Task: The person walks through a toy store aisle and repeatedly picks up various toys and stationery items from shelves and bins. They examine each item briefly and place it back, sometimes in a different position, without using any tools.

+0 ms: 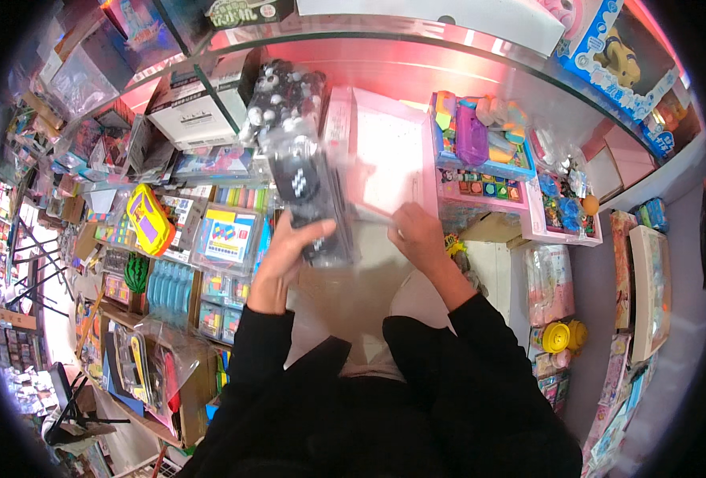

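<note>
My left hand (289, 248) is closed around the near end of several flat black packages (296, 179) in clear plastic, stacked together. Their upper part is blurred, and what is inside cannot be made out. To the right of them a shallow pink box (430, 163) with a white inside lies on the shelf. My right hand (418, 239) has its fingers curled at the box's near right corner and grips its edge. Behind the packages sits a heap of black-and-white bagged items (285, 92).
A glass shelf edge (369, 33) curves above my hands. Right of the pink box stand a blue tray (520, 169) of colourful toys and a white box (596, 237) of small bagged pieces. Left are a yellow toy pack (151, 219), a white carton (190, 115) and clear boxes (227, 239).
</note>
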`<control>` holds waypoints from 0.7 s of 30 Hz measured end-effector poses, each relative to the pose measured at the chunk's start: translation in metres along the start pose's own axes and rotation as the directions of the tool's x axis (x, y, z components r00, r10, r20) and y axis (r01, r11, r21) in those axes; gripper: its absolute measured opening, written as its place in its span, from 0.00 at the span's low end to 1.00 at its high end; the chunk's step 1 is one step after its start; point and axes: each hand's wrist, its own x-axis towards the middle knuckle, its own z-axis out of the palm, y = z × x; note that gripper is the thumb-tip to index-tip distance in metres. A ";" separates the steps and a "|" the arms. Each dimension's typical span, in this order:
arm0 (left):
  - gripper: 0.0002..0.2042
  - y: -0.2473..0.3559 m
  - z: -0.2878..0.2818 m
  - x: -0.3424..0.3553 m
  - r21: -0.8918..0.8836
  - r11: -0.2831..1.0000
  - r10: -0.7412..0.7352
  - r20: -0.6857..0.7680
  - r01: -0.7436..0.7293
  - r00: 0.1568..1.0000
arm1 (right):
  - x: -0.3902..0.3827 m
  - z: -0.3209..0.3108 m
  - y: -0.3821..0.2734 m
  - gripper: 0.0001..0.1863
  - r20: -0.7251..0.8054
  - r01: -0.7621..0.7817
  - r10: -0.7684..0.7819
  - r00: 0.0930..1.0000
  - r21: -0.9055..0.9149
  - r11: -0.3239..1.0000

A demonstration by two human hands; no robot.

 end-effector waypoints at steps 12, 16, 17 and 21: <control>0.31 0.011 -0.008 -0.046 0.056 0.998 -0.012 0.047 0.009 0.999 | -0.003 -0.012 -0.018 0.10 0.027 0.071 -0.073 0.997 0.079 0.994; 0.44 0.005 -0.021 -0.094 0.072 0.997 -0.021 0.049 0.017 0.999 | -0.013 -0.043 -0.038 0.09 0.012 0.150 -0.153 0.988 0.140 0.979; 0.45 0.003 -0.023 -0.104 -0.038 0.999 0.008 0.090 -0.004 0.996 | -0.016 -0.054 -0.043 0.08 0.067 0.167 -0.175 0.982 0.112 0.980; 0.46 -0.009 -0.040 -0.130 -0.294 0.951 0.119 0.081 -0.090 0.990 | -0.020 -0.107 -0.050 0.09 0.194 0.265 -0.287 0.938 0.131 0.955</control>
